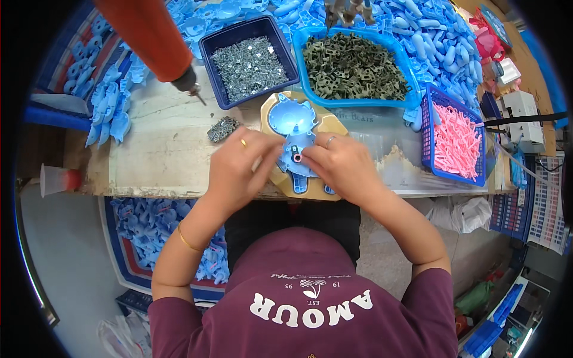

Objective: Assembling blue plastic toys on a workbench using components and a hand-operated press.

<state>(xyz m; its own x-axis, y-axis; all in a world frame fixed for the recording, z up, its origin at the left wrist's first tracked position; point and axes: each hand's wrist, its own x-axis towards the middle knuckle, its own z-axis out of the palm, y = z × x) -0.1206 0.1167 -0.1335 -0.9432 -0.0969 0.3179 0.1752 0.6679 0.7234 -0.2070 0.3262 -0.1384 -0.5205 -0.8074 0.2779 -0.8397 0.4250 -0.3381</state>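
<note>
A light-blue plastic toy shell (290, 117) shaped like a bear lies on a tan wooden jig (330, 122) at the workbench's front edge. My left hand (240, 167) rests on the shell's left side, fingers curled, a ring on one finger. My right hand (338, 162) pinches a small pink ring part (296, 157) at the shell's middle. Both hands touch the shell. A small heap of silver screws (222, 128) lies just left of the jig.
An orange powered screwdriver (156, 42) hangs at the back left. Behind the jig stand a dark-blue tray of screws (249, 64), a blue tub of dark-green parts (353, 67) and a blue basket of pink parts (455, 145). Blue shells are heaped around and in a crate below (152, 230).
</note>
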